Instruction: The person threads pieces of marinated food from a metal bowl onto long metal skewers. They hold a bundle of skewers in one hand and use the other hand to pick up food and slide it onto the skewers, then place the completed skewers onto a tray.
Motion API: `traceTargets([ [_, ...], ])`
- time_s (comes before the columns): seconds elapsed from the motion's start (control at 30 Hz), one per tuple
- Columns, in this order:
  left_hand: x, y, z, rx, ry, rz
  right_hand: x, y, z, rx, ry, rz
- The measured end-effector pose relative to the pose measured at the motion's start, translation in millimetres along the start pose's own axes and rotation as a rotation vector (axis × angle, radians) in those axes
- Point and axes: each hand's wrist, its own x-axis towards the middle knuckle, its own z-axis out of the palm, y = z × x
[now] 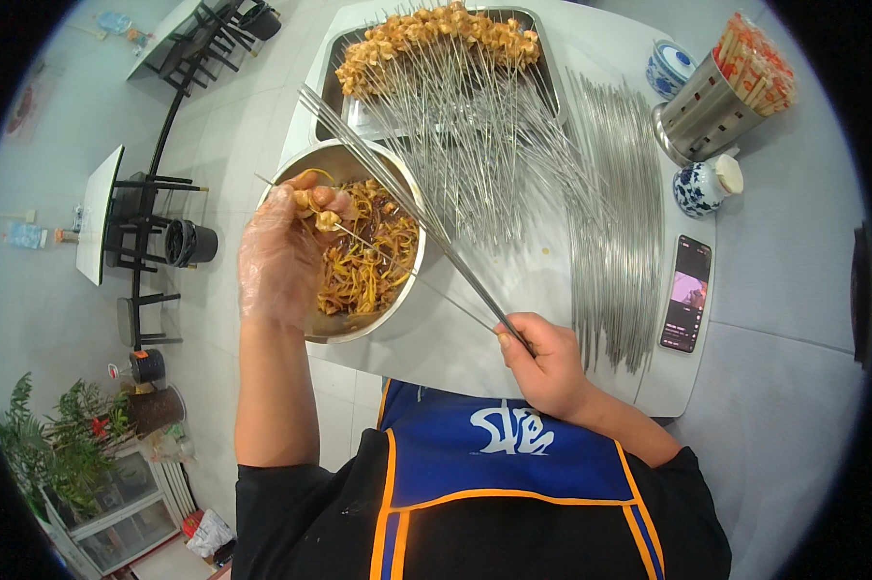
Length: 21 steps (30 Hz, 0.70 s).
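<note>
My left hand (280, 246), in a clear plastic glove, pinches pale marinated food pieces (327, 220) above a steel bowl (405, 290). A thin metal skewer (450, 301) runs through these pieces, and its tip sticks out past my fingers. Inside the bowl lies a dark sauced mix with yellow shreds (363, 279). Near the table's front edge, my bare right hand (545, 359) grips the skewer's rear end together with a bundle of metal skewers (425, 214) that slants up over the bowl. Food hidden inside my left fingers cannot be made out.
A steel tray (558, 101) at the back holds many loaded skewers (436, 43). Bare skewers (614, 239) lie at the right, beside a lit phone (686, 293), a blue-and-white jar (697, 190), a lidded pot (669, 69) and a steel holder (708, 109) of wrapped chopsticks.
</note>
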Motion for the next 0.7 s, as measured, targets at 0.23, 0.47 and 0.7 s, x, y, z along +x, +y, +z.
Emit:
traceTargets([
  [0.23, 7, 14, -20, 0.349, 0.21, 0.056, 0, 0, -1, 0.047, -0.019, 0.064],
  [0.47, -7, 11, -29, 0.82, 0.07, -0.055, -1, 6, 2, 0.115, -0.017, 0.086],
  [0.7, -3, 6, -18, 0.358, 0.177, -0.009, -1, 6, 1, 0.153, -0.079, 0.122],
])
